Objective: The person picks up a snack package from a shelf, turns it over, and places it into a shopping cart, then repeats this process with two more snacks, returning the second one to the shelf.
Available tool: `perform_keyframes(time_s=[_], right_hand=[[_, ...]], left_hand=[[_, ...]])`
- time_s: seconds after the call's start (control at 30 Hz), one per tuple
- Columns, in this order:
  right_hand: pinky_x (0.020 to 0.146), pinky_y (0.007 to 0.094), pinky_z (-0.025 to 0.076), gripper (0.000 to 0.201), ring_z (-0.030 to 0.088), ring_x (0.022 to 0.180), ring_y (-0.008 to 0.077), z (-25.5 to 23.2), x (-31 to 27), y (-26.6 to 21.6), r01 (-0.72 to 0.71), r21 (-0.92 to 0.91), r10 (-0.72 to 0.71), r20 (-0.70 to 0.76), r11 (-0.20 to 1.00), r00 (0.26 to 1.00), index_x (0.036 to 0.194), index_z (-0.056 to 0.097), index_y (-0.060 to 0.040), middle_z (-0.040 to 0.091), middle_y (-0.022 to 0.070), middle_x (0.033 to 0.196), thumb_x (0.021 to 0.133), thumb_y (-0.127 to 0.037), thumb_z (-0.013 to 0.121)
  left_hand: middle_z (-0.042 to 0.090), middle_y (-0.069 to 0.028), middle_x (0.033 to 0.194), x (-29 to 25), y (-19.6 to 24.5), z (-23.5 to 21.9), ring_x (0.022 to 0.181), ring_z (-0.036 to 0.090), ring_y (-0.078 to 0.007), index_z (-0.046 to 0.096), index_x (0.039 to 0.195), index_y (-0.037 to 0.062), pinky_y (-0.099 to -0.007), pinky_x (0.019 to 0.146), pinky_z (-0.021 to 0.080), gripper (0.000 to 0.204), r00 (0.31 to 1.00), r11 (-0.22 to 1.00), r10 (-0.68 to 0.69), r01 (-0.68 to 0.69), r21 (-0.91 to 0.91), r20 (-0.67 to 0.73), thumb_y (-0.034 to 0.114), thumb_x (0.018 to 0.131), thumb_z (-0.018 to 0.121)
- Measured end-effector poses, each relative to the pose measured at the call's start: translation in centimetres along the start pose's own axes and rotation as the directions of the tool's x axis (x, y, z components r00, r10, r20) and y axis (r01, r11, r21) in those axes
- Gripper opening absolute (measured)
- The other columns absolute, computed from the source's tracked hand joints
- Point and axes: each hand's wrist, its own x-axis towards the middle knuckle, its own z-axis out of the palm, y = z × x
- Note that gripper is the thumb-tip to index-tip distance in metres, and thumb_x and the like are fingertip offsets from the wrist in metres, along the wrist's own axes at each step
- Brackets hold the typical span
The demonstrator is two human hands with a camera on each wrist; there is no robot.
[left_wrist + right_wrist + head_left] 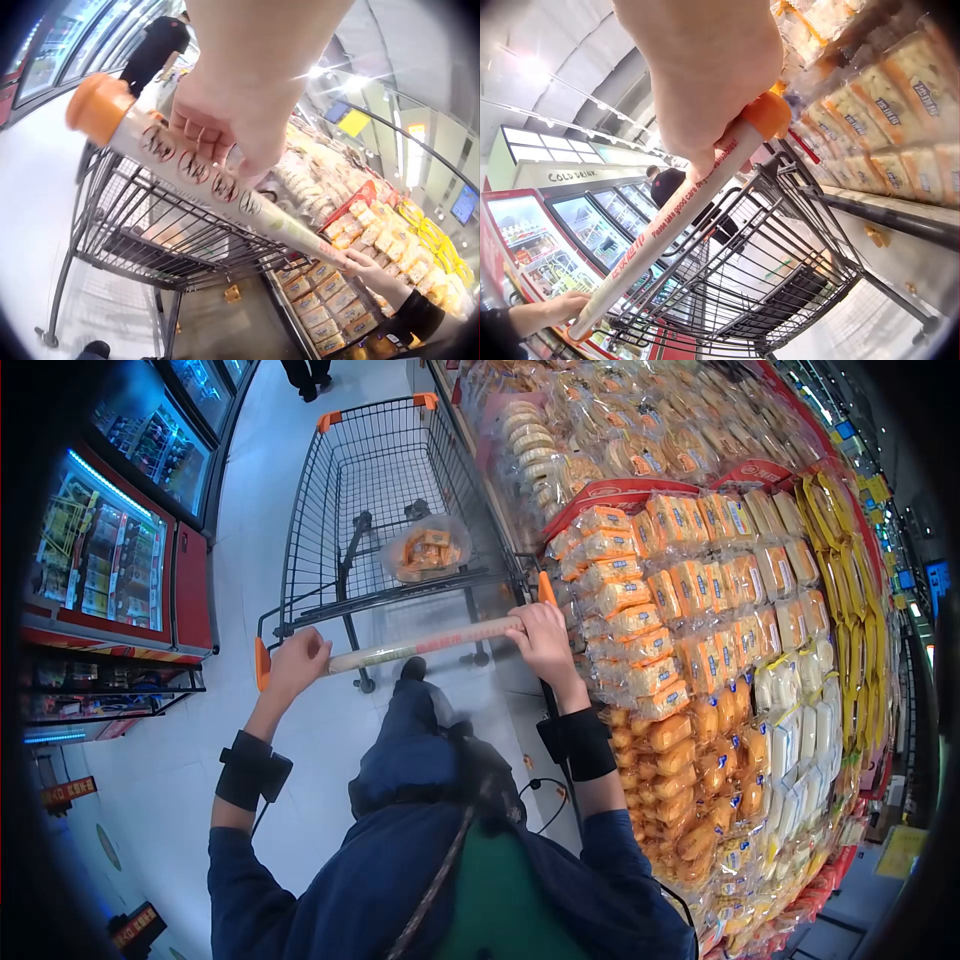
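Head view high, downward; wrist views close, forward; handle [425,644] in all.

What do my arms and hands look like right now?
Your left hand and right hand are both ungloved. The left sleeve and right sleeve are dark blue and end on the forearms. Nearer each hand is a wide black band, the left band carrying a black box with a thin dark cable.

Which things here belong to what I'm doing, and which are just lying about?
In use: cart, handle, left hand and right hand gripping it, bagged food in the cart.

Just around: stacked packaged food, drink fridges, person ahead.
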Motion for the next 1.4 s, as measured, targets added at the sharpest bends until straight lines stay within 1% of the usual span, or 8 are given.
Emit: perform_keyframes(time_s=[0.3, 0.53, 0.63, 0.67, 0.87, 1.07, 1.2, 1.4], right_hand=[[0.101, 0.0444, 0.032, 0.029, 0.053, 0.101, 0.0286, -0.9, 0.6, -0.1, -0.139, 0.039, 0.136, 0.073, 0.989, 0.988, 0.101, 0.061, -0.0068, 0.059, 0.0084, 0.097, 0.075, -0.016, 0.069], [0.102, 0.0441, 0.032, 0.029, 0.053, 0.104, 0.0281, -1.4, 1.9, -0.6, -0.301, 0.032, 0.29, 0.186, 0.953, 0.939, 0.101, 0.061, -0.0088, 0.06, 0.0078, 0.101, 0.074, -0.016, 0.068], [0.1, 0.0439, 0.033, 0.028, 0.055, 0.102, 0.028, -1.0, 2.3, -0.8, -0.368, 0.021, 0.358, 0.187, 0.93, 0.915, 0.1, 0.062, -0.0089, 0.061, 0.0074, 0.099, 0.073, -0.014, 0.068], [0.099, 0.0438, 0.033, 0.028, 0.055, 0.101, 0.028, -1.0, 2.4, -0.9, -0.392, 0.015, 0.383, 0.187, 0.92, 0.905, 0.1, 0.062, -0.0089, 0.062, 0.0072, 0.099, 0.073, -0.014, 0.067], [0.093, 0.0418, 0.036, 0.029, 0.057, 0.097, 0.0262, -0.7, 3.1, -1.2, -0.478, -0.027, 0.474, 0.191, 0.878, 0.86, 0.097, 0.064, -0.0083, 0.064, 0.0058, 0.096, 0.067, -0.011, 0.068], [0.094, 0.0436, 0.038, 0.03, 0.057, 0.099, 0.0289, -1.7, 5.1, -2.0, -0.55, -0.025, 0.539, 0.245, 0.835, 0.806, 0.097, 0.064, -0.0065, 0.063, 0.009, 0.1, 0.067, -0.009, 0.067], [0.091, 0.0451, 0.044, 0.031, 0.057, 0.099, 0.0324, -1.9, 5.8, -2.1, -0.576, 0.075, 0.548, 0.227, 0.814, 0.805, 0.096, 0.063, -0.0049, 0.063, 0.0114, 0.1, 0.065, -0.005, 0.065], [0.087, 0.0421, 0.048, 0.031, 0.059, 0.097, 0.0279, -1.4, 6.5, -1.9, -0.557, 0.056, 0.532, 0.23, 0.829, 0.815, 0.094, 0.063, -0.007, 0.063, 0.009, 0.099, 0.064, -0.001, 0.066]], left_hand=[[0.061, -0.011, 0.079, 17.8, 9.2, -0.9, 0.074, 0.061, -0.0269, 0.058, 0.085, 0.0019, -0.0371, 0.068, 0.048, 0.021, 0.891, 0.905, 0.426, -0.418, -0.084, 0.157, 0.023, 0.085, 0.059], [0.068, -0.0179, 0.09, 30.5, 10.5, 12.6, 0.086, 0.066, -0.0295, 0.067, 0.089, 0.0023, -0.0398, 0.076, 0.051, 0.031, 0.793, 0.927, 0.251, -0.361, 0.097, 0.555, 0.031, 0.081, 0.059], [0.068, -0.0184, 0.092, 33.4, 9.7, 17.4, 0.087, 0.066, -0.0308, 0.069, 0.09, 0.0008, -0.0403, 0.078, 0.051, 0.033, 0.804, 0.935, 0.271, -0.35, 0.053, 0.529, 0.03, 0.082, 0.056], [0.066, -0.0156, 0.106, 34.3, 9.9, 18.6, 0.103, 0.062, -0.0286, 0.067, 0.104, 0.004, -0.0384, 0.092, 0.044, 0.039, 0.758, 0.96, 0.118, -0.253, 0.122, 0.641, 0.033, 0.088, 0.047], [0.066, -0.0144, 0.11, 38.1, 5.2, 28.6, 0.107, 0.061, -0.0277, 0.067, 0.108, 0.0073, -0.0392, 0.094, 0.044, 0.035, 0.818, 0.902, 0.166, -0.351, 0.25, 0.55, 0.031, 0.088, 0.05], [0.065, -0.0138, 0.111, 41.2, 0.7, 37.9, 0.107, 0.061, -0.0263, 0.067, 0.107, 0.0103, -0.0376, 0.092, 0.045, 0.032, 0.813, 0.95, 0.125, -0.263, 0.167, 0.569, 0.031, 0.088, 0.053], [0.067, -0.0118, 0.106, 41.5, -1.4, 41.0, 0.103, 0.063, -0.0242, 0.066, 0.107, 0.0099, -0.0361, 0.089, 0.047, 0.028, 0.748, 0.881, 0.289, -0.452, 0.14, 0.598, 0.024, 0.09, 0.05], [0.066, -0.0108, 0.103, 41.1, -1.9, 42.8, 0.099, 0.062, -0.0232, 0.065, 0.106, 0.0099, -0.0347, 0.086, 0.047, 0.026, 0.814, 0.924, 0.297, -0.377, 0.065, 0.499, 0.022, 0.089, 0.05]])
